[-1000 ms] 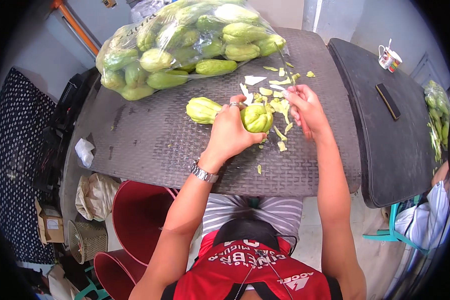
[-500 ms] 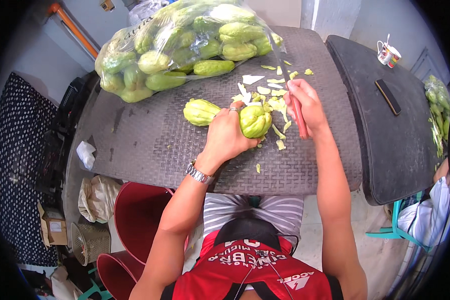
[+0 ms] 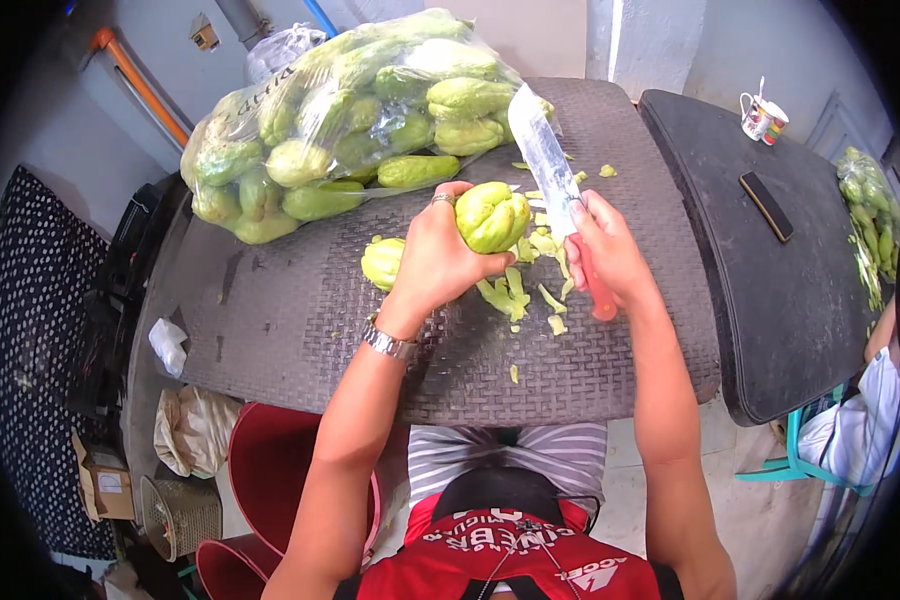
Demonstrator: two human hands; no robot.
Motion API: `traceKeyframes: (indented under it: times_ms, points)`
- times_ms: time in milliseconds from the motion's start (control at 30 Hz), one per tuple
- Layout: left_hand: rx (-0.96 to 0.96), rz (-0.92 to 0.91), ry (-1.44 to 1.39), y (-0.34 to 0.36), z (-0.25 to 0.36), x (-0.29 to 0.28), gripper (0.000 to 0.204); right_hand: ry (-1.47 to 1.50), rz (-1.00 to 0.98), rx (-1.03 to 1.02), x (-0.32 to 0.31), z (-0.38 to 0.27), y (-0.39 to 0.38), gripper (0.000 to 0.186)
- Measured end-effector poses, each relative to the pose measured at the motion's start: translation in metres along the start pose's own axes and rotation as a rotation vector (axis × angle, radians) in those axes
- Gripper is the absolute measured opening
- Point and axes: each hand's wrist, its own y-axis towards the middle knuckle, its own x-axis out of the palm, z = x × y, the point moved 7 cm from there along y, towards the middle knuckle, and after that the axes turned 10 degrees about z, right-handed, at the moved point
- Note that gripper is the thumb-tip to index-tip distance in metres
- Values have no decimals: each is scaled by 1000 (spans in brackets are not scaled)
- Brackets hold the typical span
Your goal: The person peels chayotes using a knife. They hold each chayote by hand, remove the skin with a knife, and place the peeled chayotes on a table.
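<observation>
A pale green chayote [image 3: 492,217] is gripped in my left hand [image 3: 440,247], above the woven-textured dark table. My right hand [image 3: 606,250] is closed round the red handle of a knife [image 3: 543,150], its broad blade pointing up and away with the flat side showing. A gap separates the blade from the chayote. Another chayote [image 3: 382,263] lies on the table to the left of my left hand, partly hidden by it. Green peelings [image 3: 508,296] are scattered on the table between and below my hands.
A large clear plastic bag of chayotes [image 3: 350,130] fills the table's far left. On the dark table [image 3: 705,180] to the right are a mug [image 3: 764,120] and a black oblong object [image 3: 766,207]. Red bins [image 3: 275,470] stand below at left. Another person's arm shows at far right.
My left hand has lifted its chayote off the table. The knife has turned from edge-on to show its flat side. More peelings are visible, and the view has shifted slightly.
</observation>
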Motion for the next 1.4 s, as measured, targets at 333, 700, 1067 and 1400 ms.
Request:
traceKeyframes:
  times_ms: [333, 700, 1067, 1400]
  points:
    - [173, 165, 2, -3, 0, 4, 80, -258, 4, 76, -19, 7, 9, 39]
    - [127, 175, -255, -6, -15, -2, 85, -251, 82, 45, -21, 4, 14, 39]
    - [-127, -39, -687, -6, -29, 8, 87, -432, 284, -214, -28, 7, 15, 26]
    - [-97, -27, -621, -10, -31, 12, 87, -781, 330, -576, 10, -32, -22, 50]
